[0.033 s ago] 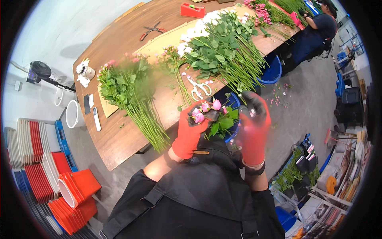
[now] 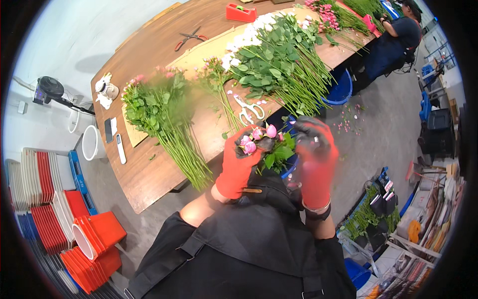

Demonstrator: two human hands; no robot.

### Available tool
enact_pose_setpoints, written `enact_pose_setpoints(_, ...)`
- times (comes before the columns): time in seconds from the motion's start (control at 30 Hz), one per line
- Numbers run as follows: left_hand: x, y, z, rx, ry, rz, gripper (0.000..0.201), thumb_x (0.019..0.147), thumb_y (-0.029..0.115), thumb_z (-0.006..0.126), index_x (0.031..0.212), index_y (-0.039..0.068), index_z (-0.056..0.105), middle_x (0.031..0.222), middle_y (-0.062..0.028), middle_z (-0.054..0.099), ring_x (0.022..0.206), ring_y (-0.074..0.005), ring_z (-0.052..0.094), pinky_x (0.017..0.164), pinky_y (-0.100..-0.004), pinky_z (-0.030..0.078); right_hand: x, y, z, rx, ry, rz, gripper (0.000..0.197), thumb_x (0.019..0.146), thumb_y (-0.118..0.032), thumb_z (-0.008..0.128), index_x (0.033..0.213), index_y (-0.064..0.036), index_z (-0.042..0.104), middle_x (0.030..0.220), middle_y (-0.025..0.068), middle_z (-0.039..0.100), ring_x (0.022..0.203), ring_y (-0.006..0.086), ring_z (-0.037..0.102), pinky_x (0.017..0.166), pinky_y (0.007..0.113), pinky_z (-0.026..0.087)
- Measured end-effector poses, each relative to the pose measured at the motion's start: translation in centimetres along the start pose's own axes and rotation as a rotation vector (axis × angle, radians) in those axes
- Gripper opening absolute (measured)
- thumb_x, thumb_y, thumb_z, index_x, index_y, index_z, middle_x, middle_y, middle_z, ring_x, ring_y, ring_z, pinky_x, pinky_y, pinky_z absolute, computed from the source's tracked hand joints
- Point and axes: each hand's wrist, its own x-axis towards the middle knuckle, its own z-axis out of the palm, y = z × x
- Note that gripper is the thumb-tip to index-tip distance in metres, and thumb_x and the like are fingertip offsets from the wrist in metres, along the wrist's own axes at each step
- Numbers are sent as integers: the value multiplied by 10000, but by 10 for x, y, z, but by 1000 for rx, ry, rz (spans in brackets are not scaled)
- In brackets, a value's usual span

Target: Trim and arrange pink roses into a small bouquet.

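Observation:
My left hand (image 2: 238, 162), in a red glove with dark fingers, is closed around a stem of pink spray roses (image 2: 250, 147). Several blooms poke out above the fingers, and green leaves (image 2: 284, 152) hang to their right. To the right of the flowers is my right hand (image 2: 317, 144), gloved alike and partly blurred. Its fingers are drawn together, with a small pink petal (image 2: 293, 122) at their tips. Just beyond my left hand, white-handled scissors (image 2: 249, 110) lie on the wooden table (image 2: 144, 182). Behind the leaves, a blue bucket (image 2: 290, 170) is mostly hidden.
Pink roses (image 2: 164, 107) and white roses (image 2: 279, 62) lie bundled on the table, stems over the edge. Red-handled pliers (image 2: 190, 38) and a tape dispenser (image 2: 241, 13) are farther back. Another person (image 2: 393, 47) works at far right. Stacked red buckets (image 2: 102, 231) stand left.
My right hand has shifted slightly left, nearer the roses, and its fingers have drawn in. The left hand keeps its hold and place. The other person's hand at far right has moved a little.

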Motion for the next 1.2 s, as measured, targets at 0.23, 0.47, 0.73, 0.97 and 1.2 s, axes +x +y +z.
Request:
enact_pose_setpoints(0.23,4,2,-2,353,-101,161,372,762,-14,720,1133,-12,689,1097,-72,694,1001,-149,639,910,-318,517,-6,-6,15,-479,-185,-402,355,753,-164,836,1076,-65,728,1149,86,709,1180,355,605,1070,483,431)
enact_pose_setpoints(0.47,8,14,-8,321,-184,131,383,737,10,713,1119,-16,693,1087,-78,674,1001,-183,637,930,-317,495,-11,13,14,-142,-172,-192,353,780,-107,804,1105,-26,695,1113,112,696,1131,313,631,1056,430,453)
enact_pose_setpoints(0.73,18,7,-25,-702,-302,74,138,989,112,726,1090,84,635,1123,-65,625,1151,-387,667,942,-490,597,2,24,2,41,-245,70,625,853,28,629,1468,31,524,1375,120,626,1294,217,587,1115,346,435)
enact_pose_setpoints(0.97,21,-10,-49,-601,-115,-129,194,982,62,713,1133,75,592,1191,-63,606,1133,-300,659,974,-444,576,-18,27,21,199,-481,233,379,861,19,644,1241,29,644,1120,64,704,1021,136,645,932,283,509)
enact_pose_setpoints(1.2,17,25,-26,115,-70,17,433,923,37,706,1341,-16,603,1183,-31,676,1125,-131,610,1025,-314,481,-27,66,23,218,-235,286,364,899,-21,596,1256,27,644,1168,57,687,1037,135,657,933,276,522)
